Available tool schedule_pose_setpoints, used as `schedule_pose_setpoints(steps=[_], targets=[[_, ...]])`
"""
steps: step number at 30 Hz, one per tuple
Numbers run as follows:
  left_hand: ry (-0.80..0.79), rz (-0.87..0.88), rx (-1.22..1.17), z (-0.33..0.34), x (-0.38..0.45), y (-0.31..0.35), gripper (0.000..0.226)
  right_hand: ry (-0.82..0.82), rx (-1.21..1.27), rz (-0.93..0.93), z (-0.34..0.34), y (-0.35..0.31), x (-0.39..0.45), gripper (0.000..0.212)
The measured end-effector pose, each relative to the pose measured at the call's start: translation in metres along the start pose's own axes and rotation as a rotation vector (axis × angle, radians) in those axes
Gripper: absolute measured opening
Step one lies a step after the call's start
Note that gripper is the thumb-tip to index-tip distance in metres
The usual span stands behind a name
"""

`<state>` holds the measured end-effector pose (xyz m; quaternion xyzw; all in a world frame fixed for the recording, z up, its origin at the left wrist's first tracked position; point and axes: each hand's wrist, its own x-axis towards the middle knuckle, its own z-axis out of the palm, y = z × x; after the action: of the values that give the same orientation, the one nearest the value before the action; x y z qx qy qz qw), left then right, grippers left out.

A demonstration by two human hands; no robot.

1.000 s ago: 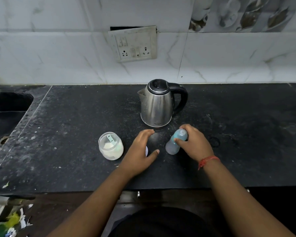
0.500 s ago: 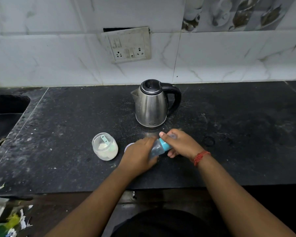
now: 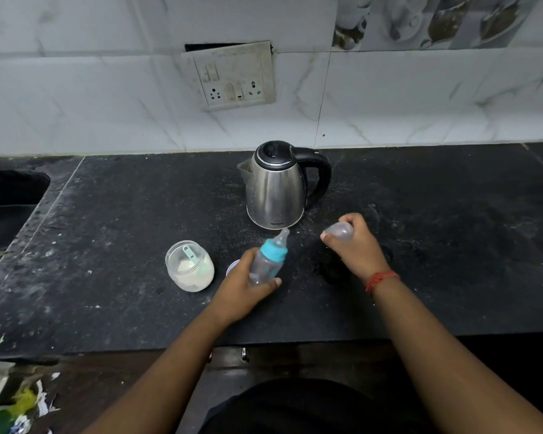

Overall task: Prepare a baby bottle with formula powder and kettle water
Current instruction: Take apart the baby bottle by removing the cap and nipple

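My left hand [image 3: 245, 289] grips the clear baby bottle [image 3: 268, 261], tilted with its teal collar and bare teat pointing up toward the kettle. My right hand [image 3: 355, 245] holds the bottle's clear dome cap [image 3: 339, 230], apart from the bottle to the right. The steel kettle [image 3: 276, 191] with a black lid and handle stands just behind both hands. An open jar of white formula powder [image 3: 189, 266] with a teal scoop inside stands left of my left hand.
A small round lid [image 3: 232, 265] peeks out behind my left hand. The black counter [image 3: 123, 220] has a sink [image 3: 7, 198] at its left end. A switch and socket plate [image 3: 232, 76] hangs on the tiled wall.
The bottle passed from my right hand into my left. My right hand pulled the dome cap off and moved it right, baring the teat.
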<state>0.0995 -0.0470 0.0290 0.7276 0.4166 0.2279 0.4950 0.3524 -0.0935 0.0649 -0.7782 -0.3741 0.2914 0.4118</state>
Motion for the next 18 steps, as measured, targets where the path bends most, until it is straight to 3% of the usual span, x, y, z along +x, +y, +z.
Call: schedule_pose_setpoints(steps=[6, 12, 15, 18], targets=[[0.034, 0.045, -0.051, -0.001, 0.002, 0.005, 0.049, -0.081, -0.596, -0.052, 0.005, 0.067, 0.010, 0.045], [0.032, 0.047, -0.027, -0.002, 0.003, 0.008, 0.055, -0.167, -0.793, -0.052, 0.009, 0.083, 0.006, 0.067], [0.043, 0.064, -0.029, -0.002, 0.003, 0.009, 0.054, 0.022, -0.916, -0.208, 0.007, 0.065, -0.001, 0.065], [0.067, 0.068, -0.036, 0.000, 0.004, 0.012, 0.054, 0.196, -0.614, -0.407, 0.019, 0.036, -0.013, 0.034]])
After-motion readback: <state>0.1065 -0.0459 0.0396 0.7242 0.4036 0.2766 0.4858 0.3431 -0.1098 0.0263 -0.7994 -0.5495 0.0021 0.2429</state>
